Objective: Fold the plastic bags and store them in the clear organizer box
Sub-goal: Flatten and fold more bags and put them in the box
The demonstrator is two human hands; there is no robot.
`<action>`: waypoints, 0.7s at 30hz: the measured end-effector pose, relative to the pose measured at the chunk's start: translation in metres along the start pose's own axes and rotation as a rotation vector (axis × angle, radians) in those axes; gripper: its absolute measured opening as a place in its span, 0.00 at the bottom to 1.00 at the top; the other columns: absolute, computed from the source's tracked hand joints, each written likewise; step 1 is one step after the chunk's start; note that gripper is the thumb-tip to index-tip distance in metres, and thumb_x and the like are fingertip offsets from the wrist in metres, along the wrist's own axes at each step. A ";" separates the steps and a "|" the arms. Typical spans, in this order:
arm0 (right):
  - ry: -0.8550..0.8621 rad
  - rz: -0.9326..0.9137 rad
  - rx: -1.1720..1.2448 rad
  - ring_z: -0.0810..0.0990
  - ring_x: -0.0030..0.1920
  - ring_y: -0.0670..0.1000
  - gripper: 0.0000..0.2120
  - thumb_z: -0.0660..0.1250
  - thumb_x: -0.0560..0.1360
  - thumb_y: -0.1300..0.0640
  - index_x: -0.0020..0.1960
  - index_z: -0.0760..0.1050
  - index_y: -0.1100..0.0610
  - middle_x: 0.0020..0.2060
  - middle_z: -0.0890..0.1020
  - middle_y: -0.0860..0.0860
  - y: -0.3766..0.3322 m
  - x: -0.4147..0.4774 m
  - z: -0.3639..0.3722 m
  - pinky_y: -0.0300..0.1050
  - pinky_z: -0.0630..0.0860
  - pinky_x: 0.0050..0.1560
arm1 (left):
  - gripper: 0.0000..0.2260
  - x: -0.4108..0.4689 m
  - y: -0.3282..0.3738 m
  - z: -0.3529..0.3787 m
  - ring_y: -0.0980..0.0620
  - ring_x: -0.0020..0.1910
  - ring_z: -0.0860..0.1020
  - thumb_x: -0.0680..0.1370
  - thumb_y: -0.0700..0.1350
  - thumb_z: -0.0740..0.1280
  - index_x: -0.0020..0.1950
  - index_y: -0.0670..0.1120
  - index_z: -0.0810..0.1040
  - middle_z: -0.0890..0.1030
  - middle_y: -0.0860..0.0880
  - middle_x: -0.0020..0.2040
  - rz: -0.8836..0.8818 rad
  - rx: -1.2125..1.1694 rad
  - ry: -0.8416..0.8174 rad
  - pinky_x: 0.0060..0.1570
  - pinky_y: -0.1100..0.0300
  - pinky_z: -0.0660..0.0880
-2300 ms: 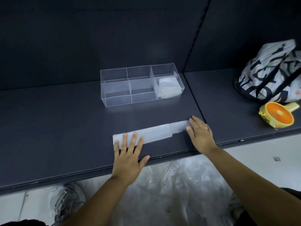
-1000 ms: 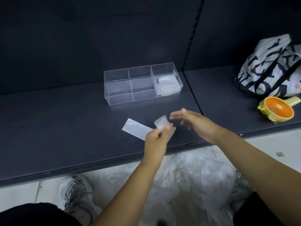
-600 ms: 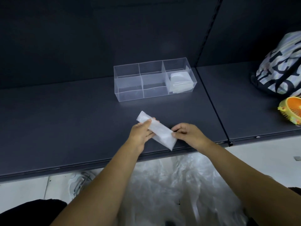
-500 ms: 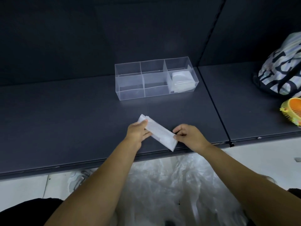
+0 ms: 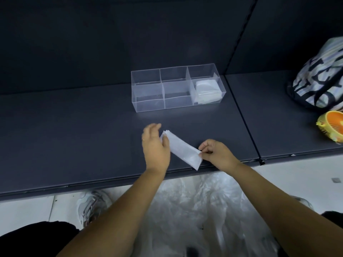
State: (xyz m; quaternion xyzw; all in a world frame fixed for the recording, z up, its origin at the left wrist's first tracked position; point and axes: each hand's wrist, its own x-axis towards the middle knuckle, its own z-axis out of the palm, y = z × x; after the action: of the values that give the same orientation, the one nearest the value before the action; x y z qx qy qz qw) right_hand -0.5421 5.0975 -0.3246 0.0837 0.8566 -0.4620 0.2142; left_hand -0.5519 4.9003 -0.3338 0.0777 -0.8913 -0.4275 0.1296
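White translucent plastic bag [image 5: 182,151], folded into a narrow flat strip, sits diagonal over the front of the dark grey shelf [image 5: 74,136], apart from the clear three-compartment organizer box [image 5: 148,95]. My right hand [image 5: 216,154] pinches its near end. My left hand [image 5: 156,147] is at the far end, blurred, thumb over it; can't tell whether it grips.

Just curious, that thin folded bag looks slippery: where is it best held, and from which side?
Probably by its short ends, from the near side. The folded bag is a long flat strip, slanted across the shelf, so an end pinch should keep its layers together. The right hand pinches the near end; the left hand is at the far end, its hold blurred.
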 end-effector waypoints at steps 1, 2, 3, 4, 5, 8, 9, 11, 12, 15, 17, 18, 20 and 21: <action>-0.005 0.003 0.004 0.79 0.42 0.48 0.07 0.70 0.74 0.63 0.47 0.75 0.54 0.42 0.81 0.52 -0.001 -0.001 0.000 0.31 0.70 0.40 | 0.17 -0.016 0.002 0.003 0.46 0.64 0.71 0.77 0.39 0.65 0.66 0.41 0.73 0.73 0.44 0.65 0.138 0.029 -0.075 0.67 0.59 0.63; -0.010 0.007 0.011 0.79 0.42 0.48 0.07 0.70 0.73 0.63 0.46 0.75 0.54 0.42 0.81 0.52 -0.002 -0.002 0.000 0.32 0.71 0.40 | 0.20 -0.033 0.003 0.006 0.45 0.66 0.69 0.76 0.42 0.67 0.67 0.41 0.72 0.72 0.44 0.67 0.248 0.057 -0.204 0.69 0.60 0.59; -0.013 0.014 0.023 0.79 0.42 0.47 0.07 0.70 0.73 0.62 0.47 0.75 0.54 0.42 0.82 0.51 -0.003 -0.002 -0.001 0.32 0.71 0.41 | 0.24 -0.049 0.003 0.010 0.46 0.69 0.67 0.76 0.46 0.68 0.70 0.41 0.70 0.71 0.44 0.69 0.332 0.106 -0.343 0.71 0.62 0.55; -0.017 0.033 0.040 0.80 0.42 0.47 0.06 0.70 0.74 0.61 0.47 0.75 0.54 0.42 0.82 0.51 -0.004 -0.004 -0.002 0.33 0.72 0.41 | 0.29 -0.062 0.001 0.013 0.47 0.71 0.64 0.75 0.51 0.70 0.72 0.41 0.67 0.69 0.45 0.71 0.399 0.165 -0.449 0.72 0.62 0.51; -0.023 0.064 0.065 0.79 0.41 0.46 0.05 0.70 0.74 0.60 0.48 0.76 0.55 0.42 0.81 0.50 -0.006 -0.005 -0.004 0.33 0.72 0.41 | 0.32 -0.071 -0.003 0.015 0.47 0.73 0.63 0.74 0.53 0.70 0.73 0.40 0.65 0.67 0.45 0.73 0.438 0.204 -0.510 0.73 0.61 0.49; -0.099 0.238 0.219 0.77 0.34 0.44 0.03 0.67 0.76 0.58 0.49 0.77 0.57 0.36 0.79 0.49 -0.011 -0.012 -0.010 0.35 0.70 0.35 | 0.29 -0.075 -0.004 0.012 0.46 0.68 0.72 0.71 0.46 0.75 0.69 0.39 0.72 0.74 0.43 0.68 0.452 0.207 -0.492 0.71 0.56 0.62; -0.130 0.290 0.294 0.77 0.33 0.44 0.03 0.67 0.77 0.58 0.48 0.77 0.57 0.35 0.79 0.50 -0.012 -0.016 -0.011 0.36 0.70 0.34 | 0.26 -0.073 -0.004 0.012 0.46 0.61 0.78 0.68 0.40 0.77 0.64 0.38 0.77 0.79 0.42 0.62 0.474 0.207 -0.430 0.64 0.54 0.71; -0.156 0.304 0.360 0.78 0.33 0.45 0.03 0.67 0.77 0.59 0.50 0.77 0.57 0.35 0.80 0.50 -0.016 -0.022 -0.015 0.37 0.71 0.34 | 0.20 -0.069 0.001 0.010 0.46 0.49 0.83 0.64 0.33 0.77 0.56 0.39 0.82 0.84 0.43 0.53 0.491 0.193 -0.366 0.49 0.54 0.80; -0.140 0.251 0.314 0.79 0.35 0.45 0.05 0.68 0.76 0.59 0.52 0.77 0.56 0.38 0.81 0.49 -0.017 -0.023 -0.018 0.37 0.72 0.35 | 0.18 -0.067 0.006 0.007 0.46 0.48 0.83 0.68 0.34 0.75 0.57 0.42 0.82 0.84 0.45 0.52 0.465 0.176 -0.397 0.46 0.56 0.80; -0.142 -0.035 0.092 0.79 0.40 0.43 0.20 0.72 0.72 0.61 0.61 0.75 0.46 0.46 0.80 0.43 -0.018 -0.024 -0.030 0.32 0.74 0.43 | 0.15 -0.060 0.009 -0.001 0.48 0.39 0.79 0.79 0.43 0.64 0.65 0.56 0.77 0.83 0.47 0.44 0.308 0.126 -0.497 0.40 0.56 0.75; -0.298 -0.110 0.082 0.77 0.40 0.42 0.26 0.72 0.71 0.64 0.64 0.74 0.44 0.44 0.81 0.44 -0.018 -0.022 -0.030 0.32 0.75 0.46 | 0.13 -0.051 0.010 -0.003 0.45 0.33 0.75 0.80 0.45 0.63 0.63 0.56 0.79 0.79 0.44 0.36 0.246 0.079 -0.518 0.37 0.55 0.72; -0.348 -0.117 0.081 0.77 0.40 0.43 0.25 0.72 0.71 0.67 0.64 0.75 0.46 0.45 0.82 0.45 -0.017 -0.020 -0.026 0.34 0.76 0.48 | 0.11 -0.045 0.010 -0.003 0.44 0.33 0.74 0.80 0.45 0.63 0.59 0.52 0.81 0.77 0.43 0.35 0.209 0.066 -0.534 0.37 0.54 0.71; -0.309 -0.104 0.091 0.78 0.42 0.46 0.19 0.71 0.71 0.68 0.59 0.79 0.55 0.46 0.84 0.48 -0.015 -0.014 -0.013 0.38 0.76 0.49 | 0.10 -0.033 0.009 -0.002 0.47 0.33 0.71 0.81 0.46 0.62 0.49 0.43 0.81 0.75 0.43 0.33 0.094 0.027 -0.600 0.38 0.51 0.70; -0.252 -0.092 0.115 0.79 0.43 0.48 0.14 0.72 0.71 0.68 0.56 0.79 0.58 0.46 0.84 0.51 -0.014 -0.011 -0.007 0.41 0.76 0.50 | 0.13 -0.026 0.008 0.000 0.49 0.33 0.70 0.81 0.47 0.62 0.45 0.39 0.80 0.74 0.44 0.33 0.020 -0.004 -0.629 0.39 0.51 0.71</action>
State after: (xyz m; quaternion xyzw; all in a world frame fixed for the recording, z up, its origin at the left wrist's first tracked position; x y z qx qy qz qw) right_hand -0.5392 5.0960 -0.3059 -0.0019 0.7979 -0.5266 0.2933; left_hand -0.5271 4.9113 -0.3319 -0.0671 -0.8876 -0.4309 -0.1480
